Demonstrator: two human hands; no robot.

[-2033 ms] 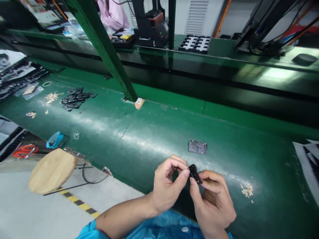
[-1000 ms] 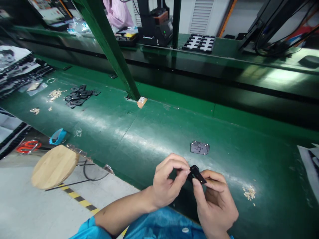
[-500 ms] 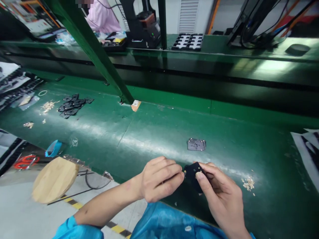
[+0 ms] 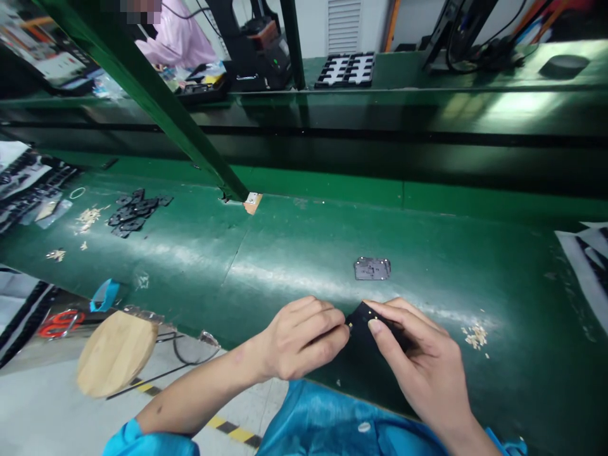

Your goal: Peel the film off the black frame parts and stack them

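My right hand (image 4: 422, 361) grips a thin black plastic plate (image 4: 363, 320) between thumb and fingers, tilted above the bench near its front edge. Small gold-coloured pieces show along the plate's edge. My left hand (image 4: 308, 339) is closed in a pinch at the plate's left corner; what its fingertips hold is hidden. Beyond the hands, a similar dark plate (image 4: 372, 268) with bright spots at its upper edge lies flat on the green bench. To the right of my right hand is a small heap of pale gold pieces (image 4: 476, 335).
A green post (image 4: 190, 142) rises from the bench. At left lie a pile of black plates (image 4: 133, 212), more small pieces (image 4: 90, 218) and a blue band (image 4: 104, 295). A wooden stool (image 4: 116, 354) stands below. Across the bench, a person in pink (image 4: 178, 38) sits.
The plate in my right hand has turned slightly and shows less of its face. Both hands stay close together at its edge. The whole view has shifted a little.
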